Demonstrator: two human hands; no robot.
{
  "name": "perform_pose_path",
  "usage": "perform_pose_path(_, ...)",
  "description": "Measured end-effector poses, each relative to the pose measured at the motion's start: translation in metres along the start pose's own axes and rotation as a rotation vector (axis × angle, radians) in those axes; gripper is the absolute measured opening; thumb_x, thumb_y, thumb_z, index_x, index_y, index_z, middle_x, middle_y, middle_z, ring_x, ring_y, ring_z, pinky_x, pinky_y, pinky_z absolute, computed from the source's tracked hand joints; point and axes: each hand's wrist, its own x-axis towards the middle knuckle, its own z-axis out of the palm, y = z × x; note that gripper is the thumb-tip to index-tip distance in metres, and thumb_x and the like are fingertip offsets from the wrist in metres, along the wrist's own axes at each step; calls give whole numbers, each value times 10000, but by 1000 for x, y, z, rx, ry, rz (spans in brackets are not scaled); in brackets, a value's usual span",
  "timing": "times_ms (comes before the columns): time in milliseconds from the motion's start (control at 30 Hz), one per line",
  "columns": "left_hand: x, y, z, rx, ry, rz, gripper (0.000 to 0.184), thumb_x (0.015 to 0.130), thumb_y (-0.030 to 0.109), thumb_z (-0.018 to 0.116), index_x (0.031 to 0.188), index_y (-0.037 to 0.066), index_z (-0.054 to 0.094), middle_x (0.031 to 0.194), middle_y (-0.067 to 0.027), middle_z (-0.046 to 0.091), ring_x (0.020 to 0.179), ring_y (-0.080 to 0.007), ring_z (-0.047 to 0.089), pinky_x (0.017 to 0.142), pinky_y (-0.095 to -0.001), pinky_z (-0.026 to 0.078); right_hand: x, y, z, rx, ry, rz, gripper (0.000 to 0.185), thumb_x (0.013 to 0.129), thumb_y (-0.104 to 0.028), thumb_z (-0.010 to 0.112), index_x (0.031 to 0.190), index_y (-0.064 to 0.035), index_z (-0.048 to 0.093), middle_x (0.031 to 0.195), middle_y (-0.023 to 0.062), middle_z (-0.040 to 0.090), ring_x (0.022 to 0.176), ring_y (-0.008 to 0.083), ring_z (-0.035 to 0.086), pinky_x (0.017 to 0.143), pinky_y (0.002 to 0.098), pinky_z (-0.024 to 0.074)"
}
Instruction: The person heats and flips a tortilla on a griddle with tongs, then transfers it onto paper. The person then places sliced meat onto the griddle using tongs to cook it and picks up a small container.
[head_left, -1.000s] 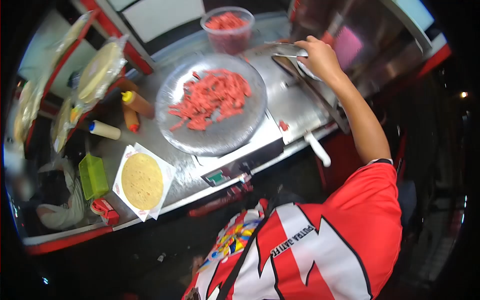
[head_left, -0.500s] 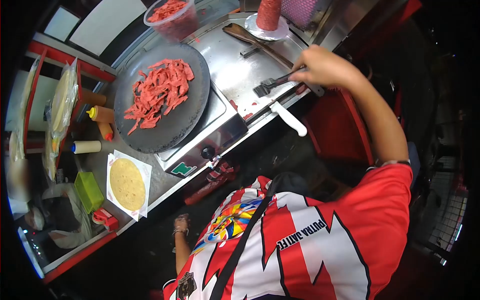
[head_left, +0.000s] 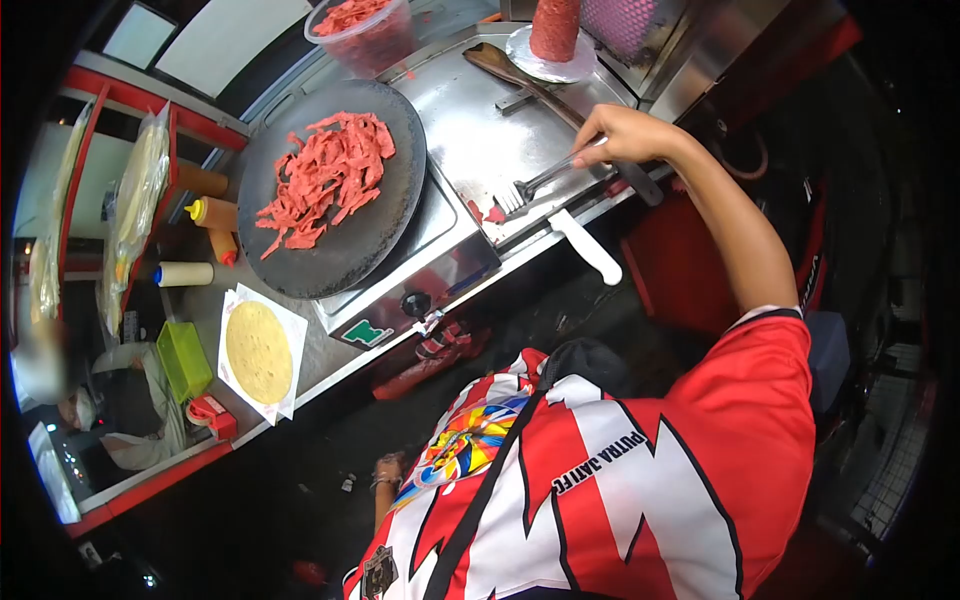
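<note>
My right hand (head_left: 625, 135) is closed round the handle of a metal fork (head_left: 540, 178). Its tines point left and down, close to small red meat scraps (head_left: 494, 214) at the steel tray's front edge. Just below lies a knife with a white handle (head_left: 588, 248). My left hand (head_left: 390, 467) hangs low beside my body, away from the counter, its fingers too dark and small to make out. Red meat strips (head_left: 328, 180) lie heaped on a round black griddle (head_left: 400, 235). A flatbread (head_left: 258, 352) rests on white paper (head_left: 297, 335) at the counter's front.
A wooden spatula (head_left: 492, 62) lies across the steel tray (head_left: 450, 110). Behind it, a meat cone (head_left: 555, 30) stands on a foil-covered disc, with a plastic tub (head_left: 365, 45) of meat to its left. Sauce bottles (head_left: 212, 213) and a green box (head_left: 183, 362) occupy the left side.
The fork has turned so its tines show, and its tip is closer to the meat scraps. My left hand has shifted a little down and to the right in view.
</note>
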Motion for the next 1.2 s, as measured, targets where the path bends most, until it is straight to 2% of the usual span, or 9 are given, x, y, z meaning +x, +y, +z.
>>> perform_pose_path(333, 20, -1, -31, -31, -55, -19, 253, 923, 278, 699, 1125, 139, 761, 1036, -133, 784, 971, -326, 768, 817, -468, 614, 11, -27, 44, 221, 16, 270, 363, 859, -322, 848, 1065, -24, 825, 762, 73, 708, 676, 150, 617, 619, 344, 496)
perform_pose_path(400, 23, -6, -38, -549, 102, -137, 252, 939, 278, 683, 1094, 99, 767, 970, -116, 781, 895, -284, 769, 767, -436, 606, 10, -21, 47, 271, 31, 275, 347, 880, -296, 833, 1098, -26, 816, 733, 58, 659, 718, 145, 604, 600, 344, 475)
perform_pose_path(567, 17, 15, -81, -901, 188, -444, 333, 950, 320, 669, 1106, 42, 764, 920, -105, 777, 773, -217, 734, 675, -390, 567, -7, -45, 12, 230, 268, 280, 353, 848, -278, 856, 1084, -18, 817, 822, 114, 755, 713, 177, 645, 695, 349, 509)
perform_pose_path(700, 28, -13, -17, -340, 123, -173, 310, 959, 298, 628, 1148, 98, 771, 974, -131, 789, 861, -264, 759, 789, -424, 585, 30, -95, -35, 20, 666, 108, 368, 830, -330, 839, 1094, -74, 824, 986, 170, 798, 939, 309, 771, 863, 397, 564)
perform_pose_path(833, -9, 17, -32, -518, 30, -269, 250, 957, 226, 612, 1126, 139, 774, 1113, -136, 783, 1015, -316, 762, 875, -459, 606, 166, -117, -71, -199, 992, -28, 399, 865, -390, 793, 1126, -88, 814, 1072, 187, 784, 1026, 360, 755, 919, 460, 578)
perform_pose_path(900, -13, -9, -4, 16, 136, 18, 214, 954, 207, 633, 1096, 117, 766, 1086, -132, 789, 977, -315, 771, 835, -458, 623, 246, -114, -71, -381, 1043, 22, 419, 873, -395, 790, 1163, -92, 794, 1120, 202, 770, 1058, 379, 743, 931, 491, 583)
perform_pose_path(933, -11, -22, -2, 74, 141, 81, 239, 956, 241, 683, 1095, 55, 738, 962, -109, 793, 770, -248, 761, 686, -393, 613, 270, -112, -70, -413, 891, 111, 429, 877, -401, 787, 1173, -89, 783, 1134, 211, 763, 1070, 389, 737, 931, 500, 584)
perform_pose_path(1033, -43, -29, -45, -1280, 193, -629, 316, 970, 307, 715, 1108, 23, 715, 908, -104, 782, 654, -179, 718, 604, -328, 577, 270, -130, -70, -427, 783, 163, 440, 903, -407, 762, 1172, -59, 758, 1134, 228, 754, 1094, 415, 717, 929, 525, 576)
perform_pose_path(1200, -109, -76, -179, -1544, -15, -374, 372, 1010, 364, 686, 1162, 26, 716, 966, -118, 785, 744, -178, 740, 646, -302, 573, 131, -177, 2, -283, 789, -222, 423, 918, -307, 757, 1223, -15, 721, 1139, 213, 754, 1081, 385, 720, 938, 459, 551)
